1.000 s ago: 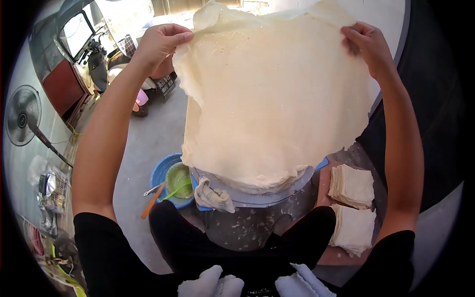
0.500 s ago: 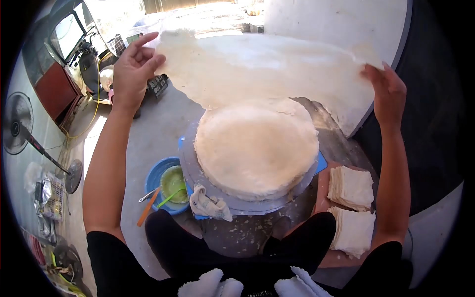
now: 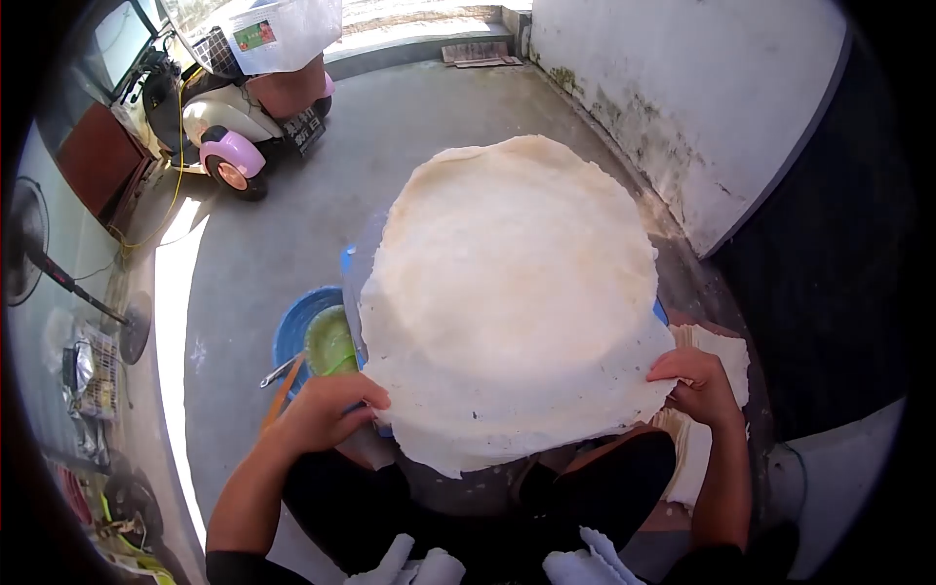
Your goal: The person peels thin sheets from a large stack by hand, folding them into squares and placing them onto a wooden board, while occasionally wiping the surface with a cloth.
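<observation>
A large, thin, pale dough sheet [image 3: 526, 409] lies draped over the round stack, covering it, and its near edge hangs out toward my lap. My left hand [image 3: 327, 405] is closed in a pinch on the near left corner of this sheet. On the other side, my right hand [image 3: 697, 385] pinches the near right edge. Between the hands the sheet is stretched, with a few dark specks on it. The round board beneath is mostly hidden. To the right, partly behind my right hand, are stacks of folded sheets [image 3: 721, 351].
Left of the board stands a blue basin [image 3: 291, 327] holding a green bowl [image 3: 328, 336], with an orange-brown stick [image 3: 283, 390] leaning there. A scooter [image 3: 210, 112] is parked at the far left, near a standing fan [image 3: 29, 239]. A stained white wall [image 3: 702, 107] rises at the right.
Both hands have come down and toward me from above the far side. The sheet, held up in the air before, now lies over the stack. The camera view has shifted too.
</observation>
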Action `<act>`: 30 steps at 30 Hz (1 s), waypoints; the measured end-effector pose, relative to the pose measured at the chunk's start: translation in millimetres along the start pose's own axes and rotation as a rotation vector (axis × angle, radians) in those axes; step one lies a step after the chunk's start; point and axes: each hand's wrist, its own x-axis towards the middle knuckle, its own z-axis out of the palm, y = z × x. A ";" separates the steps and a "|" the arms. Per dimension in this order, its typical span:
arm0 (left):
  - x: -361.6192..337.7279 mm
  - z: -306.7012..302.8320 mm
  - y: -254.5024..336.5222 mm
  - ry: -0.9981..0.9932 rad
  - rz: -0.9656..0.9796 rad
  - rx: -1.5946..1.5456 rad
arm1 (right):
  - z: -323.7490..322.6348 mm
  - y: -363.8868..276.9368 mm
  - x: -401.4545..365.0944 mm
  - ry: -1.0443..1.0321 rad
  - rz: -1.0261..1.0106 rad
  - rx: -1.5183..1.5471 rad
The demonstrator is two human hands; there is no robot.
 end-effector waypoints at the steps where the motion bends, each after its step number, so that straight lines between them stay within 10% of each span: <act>1: 3.7 -3.8 -0.9 -0.003 -0.002 -0.005 | -6.4 -3.4 4.2 0.006 0.088 0.061; 7: 119.4 -43.5 -43.7 0.246 -0.370 -0.380 | -23.0 26.1 99.2 0.164 0.435 0.415; 16: 166.9 -4.8 -97.3 0.418 -0.193 0.304 | 28.2 104.5 154.4 0.193 0.627 0.095; 22: 94.8 26.4 -109.9 0.529 -0.393 0.277 | 37.5 55.4 132.4 0.284 0.141 -0.502; 26: 93.6 26.2 -112.0 0.395 -0.811 -0.502 | 93.0 27.0 183.5 0.145 -0.219 -0.388; 30: 87.1 25.3 -117.8 0.341 -0.945 -0.760 | 151.0 48.2 230.1 0.064 -0.112 -0.548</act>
